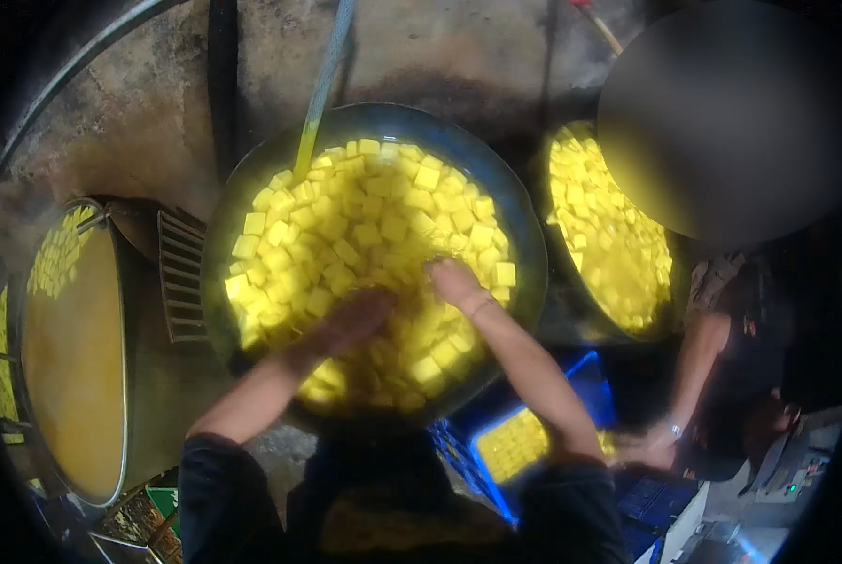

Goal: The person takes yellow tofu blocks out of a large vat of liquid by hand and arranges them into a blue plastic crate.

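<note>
Head view: left hand and right hand dipped in wok, surrounded by yellow cubes; no long axis discerned; grasp of either cannot be told.

Your head camera looks forward and down, from close above, onto your hands and the pan.

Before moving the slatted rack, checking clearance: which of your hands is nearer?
Left. The left hand is over the pan, right of the rack; the right hand is farther right.
</note>
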`<control>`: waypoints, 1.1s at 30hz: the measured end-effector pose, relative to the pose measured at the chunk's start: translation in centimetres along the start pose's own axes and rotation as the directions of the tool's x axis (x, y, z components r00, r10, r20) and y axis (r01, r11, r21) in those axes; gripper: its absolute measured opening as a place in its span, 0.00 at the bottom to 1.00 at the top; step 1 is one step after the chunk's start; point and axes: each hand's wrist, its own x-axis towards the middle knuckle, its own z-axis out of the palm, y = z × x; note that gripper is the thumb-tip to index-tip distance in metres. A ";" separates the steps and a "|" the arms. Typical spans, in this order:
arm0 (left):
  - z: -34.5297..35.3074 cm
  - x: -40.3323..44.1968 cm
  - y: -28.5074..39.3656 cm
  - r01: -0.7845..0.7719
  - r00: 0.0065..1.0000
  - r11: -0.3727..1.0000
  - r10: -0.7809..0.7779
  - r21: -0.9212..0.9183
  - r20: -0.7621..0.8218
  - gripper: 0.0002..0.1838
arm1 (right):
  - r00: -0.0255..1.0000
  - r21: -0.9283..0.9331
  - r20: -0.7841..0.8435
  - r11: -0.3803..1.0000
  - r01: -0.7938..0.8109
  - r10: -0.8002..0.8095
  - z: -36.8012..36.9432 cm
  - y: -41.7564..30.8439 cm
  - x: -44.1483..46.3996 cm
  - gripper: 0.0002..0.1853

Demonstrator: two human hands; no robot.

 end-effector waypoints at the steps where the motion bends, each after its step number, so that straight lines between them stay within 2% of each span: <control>1: -4.2 2.0 1.3 0.243 0.949 0.952 -0.195 -0.186 0.246 0.22 | 1.000 0.000 0.011 1.000 0.011 -0.011 -0.3 0.8 0.2 0.17; 2: -6.8 3.3 1.8 0.502 0.804 0.812 -0.311 -0.298 0.506 0.24 | 1.000 0.110 0.001 0.994 0.029 -0.029 -0.9 1.4 0.0 0.16; 3: -7.7 4.1 1.2 0.515 0.798 0.803 -0.323 -0.298 0.510 0.24 | 0.999 0.218 -0.013 0.975 0.047 -0.045 -1.8 2.1 0.1 0.15; 4: -8.4 4.9 0.6 0.698 0.701 0.532 -0.373 -0.479 0.608 0.27 | 0.998 0.220 -0.007 0.974 0.059 -0.059 -3.3 3.1 0.7 0.15; 5: -8.6 5.3 0.0 0.796 0.600 0.185 -0.370 -0.577 0.709 0.30 | 0.999 0.290 0.023 0.956 0.040 -0.049 -5.0 4.2 1.6 0.16; 6: -7.1 5.0 -1.5 0.800 0.592 0.174 -0.381 -0.574 0.710 0.30 | 0.998 0.326 0.043 0.945 0.035 -0.052 -6.5 4.8 2.5 0.16; 7: -4.3 4.3 -3.6 0.618 0.785 0.338 -0.312 -0.709 0.535 0.31 | 0.997 0.363 0.062 0.932 0.029 -0.055 -8.1 5.3 3.5 0.17; 8: -3.9 4.2 -3.8 0.447 0.893 0.613 -0.265 -0.652 0.363 0.31 | 0.989 0.553 0.143 0.827 -0.098 0.022 -9.6 5.9 4.6 0.17; 9: -3.6 4.2 -3.9 0.267 0.963 0.832 -0.206 -0.486 0.176 0.31 | 0.968 0.704 0.240 0.673 -0.228 0.077 -10.5 6.1 5.6 0.18; 10: -5.0 5.2 -3.3 0.283 0.958 0.833 -0.221 -0.475 0.183 0.31 | 0.986 0.502 -0.136 0.865 -0.017 0.098 -8.3 7.2 7.5 0.19; 11: -6.4 6.2 -2.5 0.577 0.802 0.395 -0.438 -0.715 0.405 0.31 | 0.980 0.549 -0.196 0.832 0.083 0.032 -7.9 7.7 9.2 0.19; 12: -7.7 7.2 -1.8 0.678 0.576 -0.176 -0.476 -0.714 0.664 0.30 | 0.965 0.591 -0.260 0.787 0.177 -0.023 -7.9 8.0 10.9 0.20; 13: -8.8 8.2 -1.5 0.686 0.608 -0.095 -0.470 -0.722 0.640 0.28 | 0.978 0.518 -0.194 0.855 0.032 0.081 -10.1 6.4 11.1 0.20; 14: -8.9 9.4 -1.5 0.694 0.598 -0.099 -0.473 -0.713 0.647 0.28 | 0.979 0.528 -0.189 0.848 0.034 0.079 -10.1 5.7 12.0 0.20; 15: -9.0 10.5 -1.6 0.739 0.648 0.262 -0.527 -0.620 0.550 0.26 | 0.959 0.473 -0.265 0.880 0.040 0.098 -10.0 5.1 13.0 0.20; 16: -9.2 11.4 -2.0 0.697 0.716 0.578 -0.536 -0.425 0.447 0.24 | 0.933 0.412 -0.342 0.910 0.044 0.109 -10.1 4.4 13.8 0.20; 17: -7.4 11.7 -3.6 0.641 0.768 0.601 -0.509 -0.477 0.389 0.21 | 0.941 0.321 -0.318 0.947 -0.005 0.113 -9.6 3.9 15.0 0.21; 18: -5.4 11.8 -4.7 0.647 0.762 0.596 -0.517 -0.475 0.389 0.21 | 0.943 0.323 -0.315 0.946 0.003 0.105 -8.7 3.1 15.6 0.21; 19: -3.8 12.2 -5.3 0.587 0.807 0.717 -0.554 -0.377 0.204 0.19 | 0.872 0.249 -0.475 0.969 0.003 0.119 -7.0 2.5 16.4 0.19; 20: -2.7 12.4 -5.8 0.619 0.786 0.708 -0.563 -0.341 0.257 0.17 | 0.773 0.175 -0.622 0.984 -0.015 0.123 -5.1 2.1 17.1 0.18; 22: -1.3 12.8 -6.6 0.643 0.764 0.705 -0.568 -0.300 0.305 0.16 | 0.756 0.155 -0.637 0.985 -0.069 0.153 -3.3 2.3 18.3 0.18; 24: -0.8 12.9 -6.7 0.533 0.805 0.819 -0.413 -0.213 0.427 0.16 | 0.936 0.481 -0.296 0.876 -0.027 0.192 -3.7 3.0 17.8 0.17; 25: 0.1 11.6 -6.8 0.382 0.906 0.905 -0.326 -0.188 0.270 0.18 | 0.959 0.632 -0.255 0.772 0.070 0.121 -4.5 3.7 16.6 0.15; 26: -0.9 11.4 -6.4 0.377 0.910 0.906 -0.324 -0.194 0.259 0.18 | 0.959 0.621 -0.258 0.780 0.070 0.120 -6.0 3.7 15.0 0.15; 28: -3.3 11.0 -5.2 0.507 0.862 0.736 -0.412 -0.448 0.296 0.22 | 0.985 0.857 -0.087 0.516 -0.002 0.148 -8.6 3.2 11.4 0.14; 29: -2.4 10.4 -6.0 0.432 0.893 0.624 -0.395 -0.651 0.214 0.25 | 0.984 0.852 -0.170 0.510 0.116 0.059 -8.8 3.6 10.1 0.19; 30: -1.5 9.2 -6.7 0.421 0.898 0.621 -0.390 -0.661 0.205 0.25 | 0.984 0.845 -0.168 0.523 0.112 0.062 -8.6 3.4 9.1 0.19; 31: -2.2 8.4 -6.5 0.408 0.854 0.329 -0.467 -0.852 0.229 0.24 | 0.978 0.858 -0.174 0.504 0.096 0.110 -8.4 3.1 8.0 0.21; 32: -2.1 7.8 -6.4 0.332 0.805 0.000 -0.521 -0.943 0.283 0.23 | 0.971 0.873 -0.178 0.481 0.081 0.159 -8.9 2.1 6.6 0.23; 33: -1.3 7.2 -5.6 0.148 0.761 -0.081 -0.627 -0.986 0.166 0.25 | 0.973 0.849 -0.193 0.519 0.103 0.122 -9.5 1.5 5.0 0.26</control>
